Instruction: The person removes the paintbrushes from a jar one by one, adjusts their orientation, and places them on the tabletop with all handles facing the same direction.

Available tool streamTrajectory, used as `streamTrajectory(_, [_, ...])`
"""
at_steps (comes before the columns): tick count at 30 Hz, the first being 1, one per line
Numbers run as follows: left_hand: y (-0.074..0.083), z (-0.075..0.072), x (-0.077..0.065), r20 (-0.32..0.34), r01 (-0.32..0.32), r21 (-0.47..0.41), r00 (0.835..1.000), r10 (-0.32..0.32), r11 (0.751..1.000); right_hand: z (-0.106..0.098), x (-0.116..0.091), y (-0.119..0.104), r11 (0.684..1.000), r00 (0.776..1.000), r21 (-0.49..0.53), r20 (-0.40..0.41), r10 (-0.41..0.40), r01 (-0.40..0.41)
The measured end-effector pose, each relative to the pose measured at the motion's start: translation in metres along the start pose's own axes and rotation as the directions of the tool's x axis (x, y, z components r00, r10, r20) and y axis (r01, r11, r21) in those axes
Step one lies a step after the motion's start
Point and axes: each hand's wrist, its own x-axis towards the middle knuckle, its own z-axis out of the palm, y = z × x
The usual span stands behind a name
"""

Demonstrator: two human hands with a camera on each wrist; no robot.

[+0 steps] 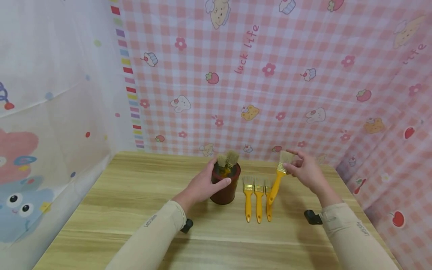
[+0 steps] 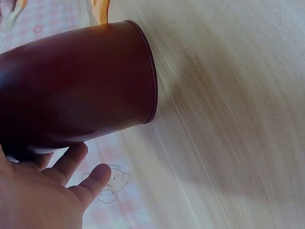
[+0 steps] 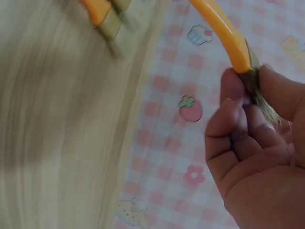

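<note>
In the head view my left hand point(image 1: 202, 183) grips a dark red pen-holder-like cup point(image 1: 224, 195), thumb across the near side and fingers around the left. Two paintbrushes point(image 1: 232, 159) stand in it, bristles up. The left wrist view shows the cup's side wall point(image 2: 90, 76) upright on the table. My right hand point(image 1: 306, 171) pinches a yellow-handled paintbrush point(image 1: 276, 185) near its bristles and metal band, handle hanging down. In the right wrist view thumb and fingers hold that paintbrush point(image 3: 228, 38). Its handle overlaps the rightmost of three paintbrushes point(image 1: 258, 200) lying side by side.
The wooden table point(image 1: 135, 210) ends at a pink checked cloth point(image 1: 216, 93) hung behind it. A white patterned cloth point(image 1: 67, 93) hangs on the left. Black pieces point(image 1: 313, 217) show at both wrists.
</note>
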Motion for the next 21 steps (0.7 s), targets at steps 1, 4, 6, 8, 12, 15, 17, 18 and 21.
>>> streamTrajectory(1, [0.0, 0.0, 0.0, 0.0, 0.0, 0.001, 1.0, 0.0, 1.0, 0.0, 0.0, 0.003, 1.0, 0.999, -0.021, 0.031, 0.008, -0.008])
streamTrajectory(4, [-0.001, 0.0, 0.001, 0.003, 0.0, 0.003, 1.0, 0.0, 1.0, -0.001, 0.0, 0.013, 0.999, 0.993, -0.042, 0.118, 0.029, -0.024])
streamTrajectory(6, [-0.001, 0.0, 0.001, 0.003, -0.001, 0.004, 1.0, 0.001, 1.0, 0.0, 0.0, 0.02, 0.999, 0.986, -0.038, 0.161, 0.04, -0.034])
streamTrajectory(8, [-0.001, 0.0, 0.002, 0.003, -0.001, 0.003, 1.0, 0.001, 1.0, 0.001, 0.0, 0.027, 0.998, 0.98, -0.033, 0.19, 0.05, -0.045])
streamTrajectory(12, [-0.002, 0.0, 0.002, -0.003, -0.003, 0.0, 1.0, 0.003, 1.0, 0.004, 0.001, 0.039, 0.996, 0.97, -0.028, 0.228, 0.084, -0.08])
streamTrajectory(15, [-0.002, 0.001, 0.002, -0.007, -0.004, 0.001, 1.0, 0.004, 1.0, 0.008, 0.002, 0.046, 0.995, 0.966, -0.034, 0.239, 0.1, -0.095])
streamTrajectory(17, [-0.002, 0.001, 0.002, -0.007, -0.003, -0.001, 1.0, 0.003, 1.0, 0.011, 0.002, 0.048, 0.994, 0.966, -0.044, 0.236, 0.104, -0.096])
streamTrajectory(18, [-0.002, 0.001, 0.003, -0.006, -0.003, -0.002, 1.0, 0.003, 1.0, 0.013, 0.002, 0.049, 0.995, 0.967, -0.048, 0.234, 0.101, -0.093])
streamTrajectory(21, [-0.003, 0.001, 0.003, -0.003, -0.005, -0.001, 1.0, 0.005, 1.0, 0.017, 0.002, 0.051, 0.994, 0.966, -0.064, 0.237, 0.101, -0.088])
